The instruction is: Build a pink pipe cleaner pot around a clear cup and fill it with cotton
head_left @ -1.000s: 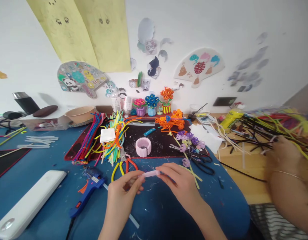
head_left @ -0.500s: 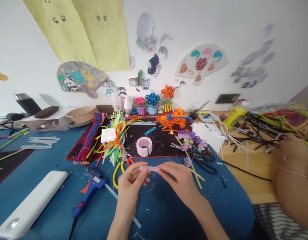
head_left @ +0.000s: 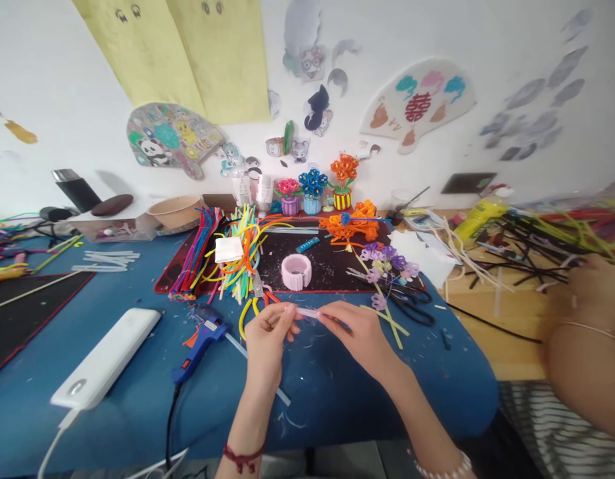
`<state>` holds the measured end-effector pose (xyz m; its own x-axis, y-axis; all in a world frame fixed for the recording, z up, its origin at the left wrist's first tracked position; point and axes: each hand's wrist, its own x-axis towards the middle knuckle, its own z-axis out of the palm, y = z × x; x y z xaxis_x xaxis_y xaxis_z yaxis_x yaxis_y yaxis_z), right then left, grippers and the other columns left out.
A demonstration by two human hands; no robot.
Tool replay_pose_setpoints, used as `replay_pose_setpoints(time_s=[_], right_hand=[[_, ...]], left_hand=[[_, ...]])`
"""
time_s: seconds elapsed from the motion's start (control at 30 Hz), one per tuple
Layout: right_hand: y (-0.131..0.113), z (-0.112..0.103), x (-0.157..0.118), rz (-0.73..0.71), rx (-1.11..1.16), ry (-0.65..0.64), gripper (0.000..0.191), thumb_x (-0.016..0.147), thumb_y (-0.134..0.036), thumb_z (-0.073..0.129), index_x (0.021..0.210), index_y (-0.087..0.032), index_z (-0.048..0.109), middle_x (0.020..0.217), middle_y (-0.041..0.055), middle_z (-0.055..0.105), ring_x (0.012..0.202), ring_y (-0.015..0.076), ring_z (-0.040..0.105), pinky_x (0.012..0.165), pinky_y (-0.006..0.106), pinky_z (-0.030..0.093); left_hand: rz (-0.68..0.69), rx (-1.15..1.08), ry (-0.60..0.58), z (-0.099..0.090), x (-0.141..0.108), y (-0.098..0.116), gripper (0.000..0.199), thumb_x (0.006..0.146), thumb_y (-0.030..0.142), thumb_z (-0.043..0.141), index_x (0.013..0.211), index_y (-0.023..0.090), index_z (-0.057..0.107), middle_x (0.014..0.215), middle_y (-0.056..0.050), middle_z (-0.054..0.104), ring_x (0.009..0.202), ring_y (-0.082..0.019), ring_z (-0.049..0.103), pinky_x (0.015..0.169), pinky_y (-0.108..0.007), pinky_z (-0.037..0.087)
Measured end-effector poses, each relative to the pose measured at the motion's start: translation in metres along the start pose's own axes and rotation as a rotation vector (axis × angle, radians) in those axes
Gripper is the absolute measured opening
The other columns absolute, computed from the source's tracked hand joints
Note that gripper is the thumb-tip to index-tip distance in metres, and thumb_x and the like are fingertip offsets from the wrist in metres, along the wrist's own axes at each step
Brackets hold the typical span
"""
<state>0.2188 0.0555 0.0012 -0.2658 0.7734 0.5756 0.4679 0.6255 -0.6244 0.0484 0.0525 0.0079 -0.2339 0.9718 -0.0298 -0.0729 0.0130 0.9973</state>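
Observation:
A short, pale pink pipe cleaner piece (head_left: 308, 312) is stretched level between my two hands, above the blue table's front part. My left hand (head_left: 268, 338) pinches its left end between thumb and fingers. At the other end, my right hand (head_left: 361, 334) grips it with closed fingertips. Just beyond my hands, a pink ribbed ring (head_left: 296, 273) with a gap in its side stands on the black mat (head_left: 330, 276). Pliers with yellow and orange handles (head_left: 246, 316) lie beside my left hand, partly hidden. A blue glue gun (head_left: 200, 346) rests further left with a glue stick in its back.
Bundles of coloured pipe cleaners (head_left: 240, 256) and purple flowers (head_left: 387, 263) lie on the mat. Left is a white power bank (head_left: 108, 359) with a cable. Potted craft flowers (head_left: 313, 189) line the wall. At right, another person's hand (head_left: 594, 286) is among black pipe cleaners.
The view has tilted down and shifted left, so both my wrists now show bracelets. My hands keep hold of the pink pipe cleaner piece, with my left fingertips covering its end more.

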Motion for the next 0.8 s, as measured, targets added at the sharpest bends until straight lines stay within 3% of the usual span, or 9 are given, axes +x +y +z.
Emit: replay_pose_setpoints(time_s=[0.13, 0.23, 0.3, 0.37, 0.4, 0.47, 0.53, 0.67, 0.8], right_hand=[[0.002, 0.004, -0.002, -0.006, -0.028, 0.007, 0.017, 0.098, -0.024, 0.054, 0.095, -0.020, 0.070, 0.090, 0.0051, 0.074, 0.079, 0.0180, 0.071, 0.069, 0.026, 0.054], [0.010, 0.005, -0.003, -0.005, -0.067, 0.033, 0.017, 0.098, -0.026, 0.054, 0.095, -0.020, 0.070, 0.086, 0.0050, 0.074, 0.074, 0.0180, 0.070, 0.068, 0.027, 0.054], [0.018, 0.004, -0.001, -0.011, -0.103, 0.051, 0.018, 0.098, -0.027, 0.053, 0.095, -0.020, 0.070, 0.086, 0.0057, 0.073, 0.075, 0.0193, 0.069, 0.069, 0.029, 0.053], [0.028, 0.002, 0.003, -0.024, -0.139, 0.065, 0.020, 0.098, -0.029, 0.053, 0.095, -0.020, 0.070, 0.086, 0.0068, 0.073, 0.078, 0.0207, 0.069, 0.072, 0.031, 0.053], [0.033, 0.002, 0.005, -0.030, -0.157, 0.073, 0.021, 0.098, -0.029, 0.052, 0.096, -0.020, 0.071, 0.086, 0.0071, 0.073, 0.077, 0.0209, 0.069, 0.072, 0.031, 0.053], [0.041, 0.002, 0.011, -0.038, -0.192, 0.096, 0.023, 0.099, -0.031, 0.051, 0.096, -0.020, 0.071, 0.083, 0.0071, 0.072, 0.074, 0.0207, 0.067, 0.071, 0.032, 0.052], [0.048, 0.006, 0.015, -0.047, -0.221, 0.119, 0.024, 0.099, -0.032, 0.050, 0.095, -0.020, 0.071, 0.082, 0.0072, 0.071, 0.073, 0.0204, 0.066, 0.070, 0.032, 0.052], [0.055, 0.017, 0.017, -0.066, -0.263, 0.194, 0.024, 0.100, -0.031, 0.050, 0.097, -0.016, 0.068, 0.085, 0.0066, 0.070, 0.078, 0.0181, 0.065, 0.073, 0.033, 0.053], [0.060, 0.023, 0.015, -0.092, -0.295, 0.255, 0.020, 0.098, -0.032, 0.055, 0.099, -0.015, 0.065, 0.088, 0.0018, 0.067, 0.076, 0.0145, 0.065, 0.072, 0.032, 0.055]], left_hand=[[0.059, 0.201, 0.031, -0.012, 0.000, 0.000, 0.044, 0.080, 0.052, 0.058, 0.094, 0.012, 0.070, 0.075, -0.009, 0.072, 0.055, -0.017, 0.061, 0.050, -0.027, 0.049], [0.132, 0.426, 0.161, -0.036, -0.005, 0.008, 0.044, 0.082, 0.049, 0.055, 0.104, 0.013, 0.068, 0.091, -0.013, 0.072, 0.075, -0.025, 0.067, 0.071, -0.039, 0.054], [0.182, 0.616, 0.286, -0.059, -0.011, 0.015, 0.044, 0.083, 0.043, 0.054, 0.110, 0.010, 0.067, 0.106, -0.019, 0.068, 0.098, -0.035, 0.062, 0.092, -0.052, 0.044], [0.211, 0.782, 0.356, -0.083, -0.018, 0.021, 0.048, 0.088, 0.038, 0.048, 0.123, 0.007, 0.061, 0.130, -0.025, 0.055, 0.124, -0.045, 0.044, 0.105, -0.062, 0.027], [0.207, 0.922, 0.366, -0.093, -0.022, 0.022, 0.050, 0.089, 0.037, 0.046, 0.126, 0.005, 0.058, 0.132, -0.027, 0.052, 0.126, -0.049, 0.040, 0.103, -0.064, 0.027], [0.130, 1.460, 0.327, -0.109, -0.028, 0.021, 0.053, 0.095, 0.039, 0.037, 0.132, 0.005, 0.053, 0.124, -0.027, 0.056, 0.114, -0.047, 0.049, 0.088, -0.058, 0.042], [0.096, 1.669, 0.268, -0.118, -0.030, 0.017, 0.051, 0.096, 0.038, 0.037, 0.131, 0.005, 0.053, 0.112, -0.025, 0.061, 0.102, -0.044, 0.056, 0.077, -0.051, 0.047], [0.138, 1.714, 0.206, -0.123, -0.024, 0.007, 0.046, 0.097, 0.030, 0.034, 0.128, 0.004, 0.053, 0.105, -0.021, 0.064, 0.097, -0.037, 0.059, 0.072, -0.041, 0.047], [0.192, 1.732, 0.225, -0.122, -0.016, 0.002, 0.045, 0.094, 0.026, 0.031, 0.119, 0.001, 0.058, 0.100, -0.023, 0.065, 0.094, -0.037, 0.060, 0.070, -0.040, 0.046]])
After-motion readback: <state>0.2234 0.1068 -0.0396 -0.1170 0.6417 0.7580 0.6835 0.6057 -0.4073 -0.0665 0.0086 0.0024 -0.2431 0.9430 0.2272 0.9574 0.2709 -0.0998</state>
